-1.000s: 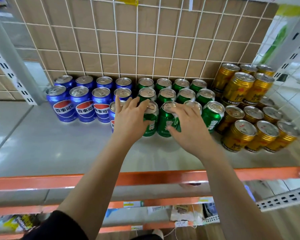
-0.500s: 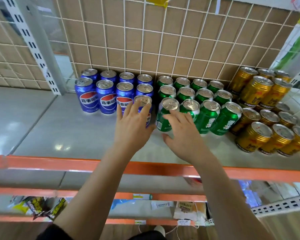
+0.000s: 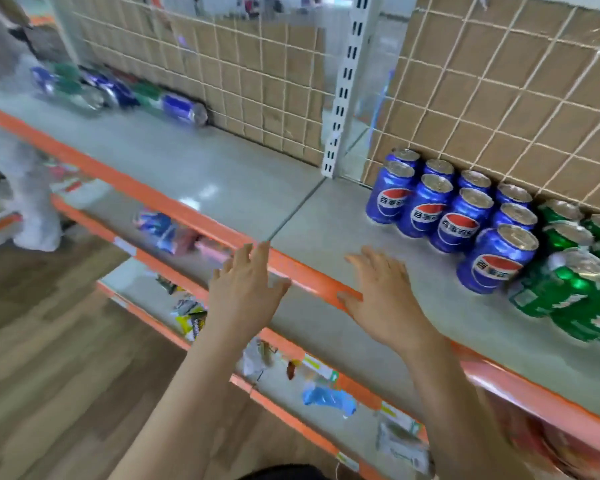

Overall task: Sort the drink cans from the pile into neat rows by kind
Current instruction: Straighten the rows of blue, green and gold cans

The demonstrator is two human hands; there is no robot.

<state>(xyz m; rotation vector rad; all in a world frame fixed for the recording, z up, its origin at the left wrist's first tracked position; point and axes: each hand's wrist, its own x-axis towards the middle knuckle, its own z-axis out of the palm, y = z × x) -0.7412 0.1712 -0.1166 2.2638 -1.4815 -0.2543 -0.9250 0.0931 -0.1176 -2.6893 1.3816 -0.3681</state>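
Blue cans (image 3: pixel 454 209) stand upright in rows on the grey shelf (image 3: pixel 243 188) at the right, against the mesh back. Green cans (image 3: pixel 575 282) stand in rows just right of them, cut off by the frame edge. Far left on the same shelf, a blurred pile of blue and green cans (image 3: pixel 118 91) lies on its side against the back. My left hand (image 3: pixel 246 289) hovers flat and empty over the shelf's orange front edge. My right hand (image 3: pixel 385 296) is spread and empty over the shelf front, left of the blue rows.
A white slotted upright (image 3: pixel 343 88) divides the shelf bays. A wire grid over cardboard (image 3: pixel 499 98) backs the shelf. Lower shelves (image 3: pixel 291 375) hold snack packets. A person in white (image 3: pixel 21 188) stands at the far left on the wooden floor.
The view has swung left, bringing the pile into sight and the gold cans out of view. Both hands have come off the cans and back to the shelf front.
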